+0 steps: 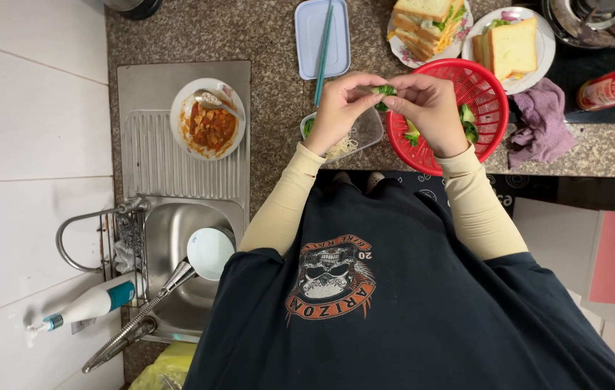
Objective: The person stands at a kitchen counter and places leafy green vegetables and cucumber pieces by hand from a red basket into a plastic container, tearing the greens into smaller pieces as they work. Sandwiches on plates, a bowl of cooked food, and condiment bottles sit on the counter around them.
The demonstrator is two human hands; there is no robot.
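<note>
Both hands pinched one green vegetable piece (385,91): left hand (343,108), right hand (432,110).
Red basket (491,87) lay beneath the right; clear noodle container (369,130) beneath the left. Fingertip holds probably tore cleanest.

Bright, even overhead light, soft shadows, faint glare on the steel sink (177,217); sharp centre, edges bending wide-angle.

A single view is given, taken from a camera worn on the person's head and pointed almost straight down over the chest. The granite counter (264,43) is seen at the top of the frame and the sink (177,238) at lower left, both at arm's length. The person's dark shirt (408,303) fills the lower half, close to the lens.
</note>
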